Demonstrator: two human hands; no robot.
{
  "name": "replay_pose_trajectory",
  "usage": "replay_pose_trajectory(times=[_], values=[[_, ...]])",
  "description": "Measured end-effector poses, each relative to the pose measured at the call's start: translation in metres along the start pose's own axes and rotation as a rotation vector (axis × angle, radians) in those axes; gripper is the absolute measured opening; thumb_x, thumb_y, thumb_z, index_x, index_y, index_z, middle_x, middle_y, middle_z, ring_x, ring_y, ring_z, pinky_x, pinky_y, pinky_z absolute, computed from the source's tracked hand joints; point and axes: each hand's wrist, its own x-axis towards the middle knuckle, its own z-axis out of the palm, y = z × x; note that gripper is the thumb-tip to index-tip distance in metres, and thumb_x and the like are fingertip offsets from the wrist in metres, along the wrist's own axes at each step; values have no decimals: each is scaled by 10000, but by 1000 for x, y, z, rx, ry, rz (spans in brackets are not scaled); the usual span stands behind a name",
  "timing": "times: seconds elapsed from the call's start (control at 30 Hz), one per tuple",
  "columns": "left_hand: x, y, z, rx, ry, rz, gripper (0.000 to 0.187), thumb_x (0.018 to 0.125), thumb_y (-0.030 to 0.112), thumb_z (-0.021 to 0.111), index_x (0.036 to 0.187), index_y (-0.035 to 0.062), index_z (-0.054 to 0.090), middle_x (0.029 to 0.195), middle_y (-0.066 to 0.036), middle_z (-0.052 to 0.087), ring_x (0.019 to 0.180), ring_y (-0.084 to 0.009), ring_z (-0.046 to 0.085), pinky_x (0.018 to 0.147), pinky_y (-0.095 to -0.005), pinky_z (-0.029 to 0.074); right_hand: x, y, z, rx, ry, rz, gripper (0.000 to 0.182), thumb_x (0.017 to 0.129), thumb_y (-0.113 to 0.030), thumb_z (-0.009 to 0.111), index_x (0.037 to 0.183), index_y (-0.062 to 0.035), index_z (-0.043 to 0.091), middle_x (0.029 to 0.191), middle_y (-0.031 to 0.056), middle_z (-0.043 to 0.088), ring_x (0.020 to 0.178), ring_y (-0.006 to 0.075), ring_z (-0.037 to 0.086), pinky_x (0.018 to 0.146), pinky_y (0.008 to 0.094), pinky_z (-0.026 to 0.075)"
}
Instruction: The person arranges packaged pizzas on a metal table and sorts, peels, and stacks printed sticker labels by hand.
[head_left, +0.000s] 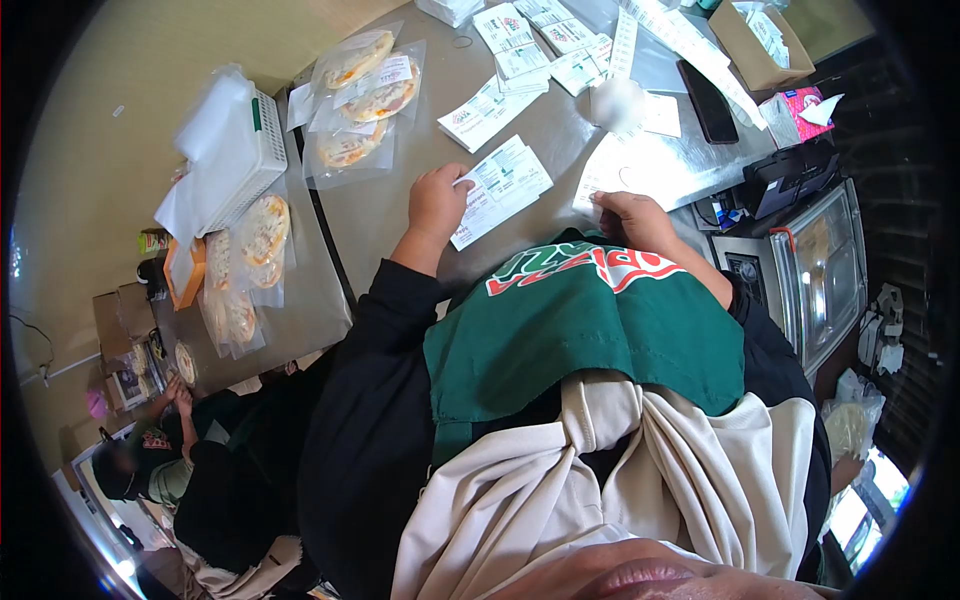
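My left hand is closed on the left edge of some printed labels, which lie flat or just above the metal table. My right hand pinches the near edge of a white paper sheet, partly washed out by glare. Beyond my hands are stacks of printed labels and more label stacks. A round whitish blurred thing sits between the stacks and the sheet.
Bagged pizzas lie at the left, with more bagged pizzas near a white basket. A phone, a long paper strip, a cardboard box and a tissue pack are at right. A co-worker stands lower left.
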Motion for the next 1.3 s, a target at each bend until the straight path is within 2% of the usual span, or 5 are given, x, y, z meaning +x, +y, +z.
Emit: replay_pose_trajectory(times=[0.2,0.7,1.1,1.2,1.3], values=[[19,26,-40,-452,64,-221,151,828,160,601,910,46,653,830,-115,672,700,-285,625,660,-339,484,-1,1,1,8,-11,-31,252,830,-258,625,771,-15,654,674,27,565,595,113,497,565,251,395],[132,38,-10,278,-182,-506,222,806,162,577,965,71,701,1017,-144,670,973,-302,642,760,-364,516,-8,0,-4,-11,-78,-89,208,834,-217,613,822,-21,681,649,0,560,562,66,463,525,214,349],[122,18,8,438,-61,-308,277,832,289,584,1017,99,663,1056,-122,625,1008,-320,574,825,-420,451,-9,-4,3,83,-100,-74,151,821,-163,638,837,-16,669,629,-14,538,546,61,437,512,213,329],[98,22,11,760,411,-13,294,750,286,673,986,112,649,887,-83,625,861,-277,584,797,-385,438,-4,-1,2,82,-118,-87,134,816,-150,645,855,-24,669,642,-14,549,555,64,446,523,210,340],[61,60,0,359,507,366,220,744,246,682,915,112,650,841,-66,584,812,-263,543,784,-361,412,-5,-2,0,55,-115,-101,130,814,-142,649,874,-28,668,674,-11,567,576,70,462,550,211,364]])
